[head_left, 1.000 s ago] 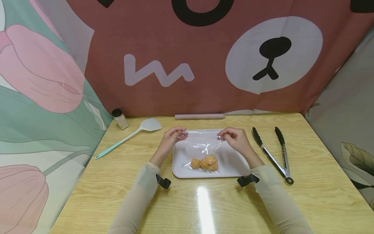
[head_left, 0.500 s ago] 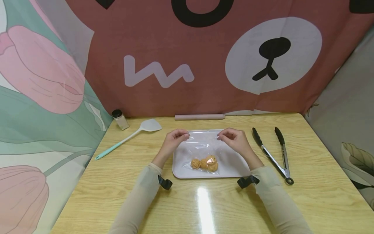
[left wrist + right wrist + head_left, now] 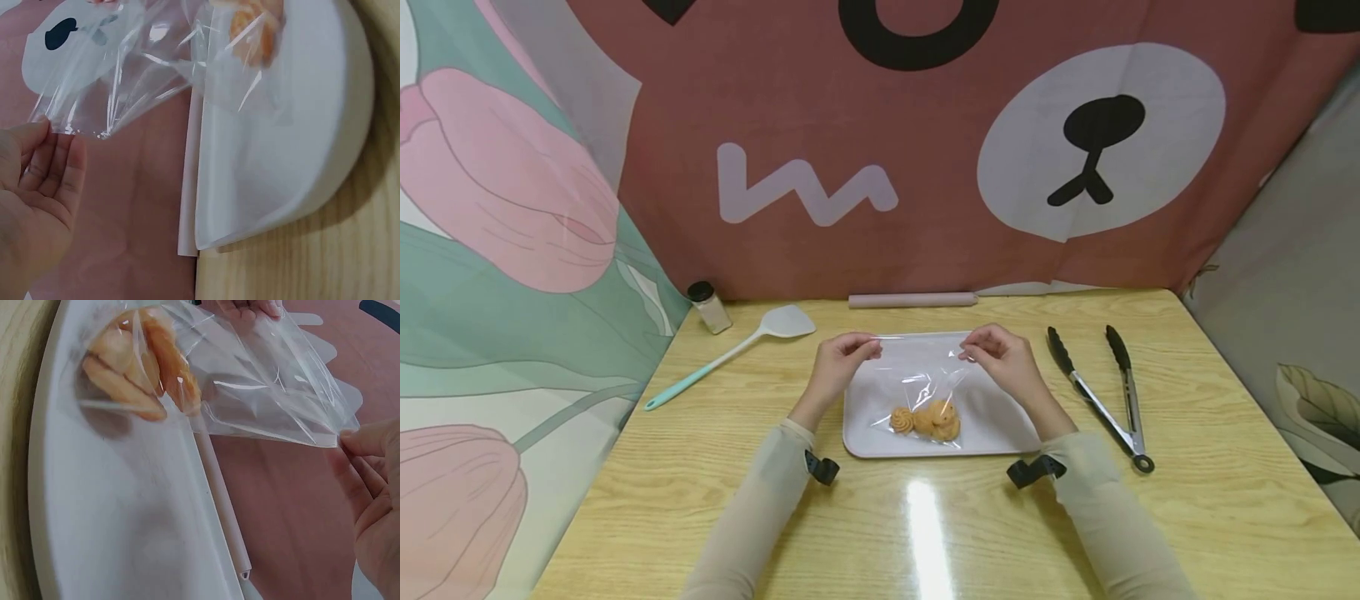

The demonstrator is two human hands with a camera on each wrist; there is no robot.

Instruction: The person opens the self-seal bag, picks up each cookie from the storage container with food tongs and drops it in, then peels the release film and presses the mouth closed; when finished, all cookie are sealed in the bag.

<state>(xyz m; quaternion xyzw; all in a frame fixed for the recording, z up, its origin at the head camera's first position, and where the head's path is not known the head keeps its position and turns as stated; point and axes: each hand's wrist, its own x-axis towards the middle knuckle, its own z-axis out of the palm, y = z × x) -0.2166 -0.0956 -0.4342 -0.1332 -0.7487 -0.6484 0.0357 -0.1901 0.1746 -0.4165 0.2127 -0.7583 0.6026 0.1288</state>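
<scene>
A clear plastic bag (image 3: 917, 379) hangs between my two hands over a white tray (image 3: 1000, 425). Several golden-brown cookies (image 3: 938, 419) lie at the bottom of the bag, one with a swirled top. My left hand (image 3: 840, 364) pinches one upper corner between thumb and fingers; the left wrist view shows that hand (image 3: 40, 181) at the bag's edge. The opposite corner is pinched by my right hand (image 3: 1006, 362), also seen as the hand (image 3: 375, 494) in the right wrist view. Whether the bag's bottom touches the tray I cannot tell.
Left of the tray lies a spatula (image 3: 730, 360) with a turquoise handle, near a black-capped jar (image 3: 710, 308). Tongs (image 3: 1105, 396) with black tips lie spread at the right. A pink stick-like bar (image 3: 913, 299) rests along the back edge by the hanging cloth (image 3: 925, 167).
Both hands keep holding the bag's upper corners with only slight shifts. The left fingers have changed their hold a little, and the cookies stay at the bag's bottom.
</scene>
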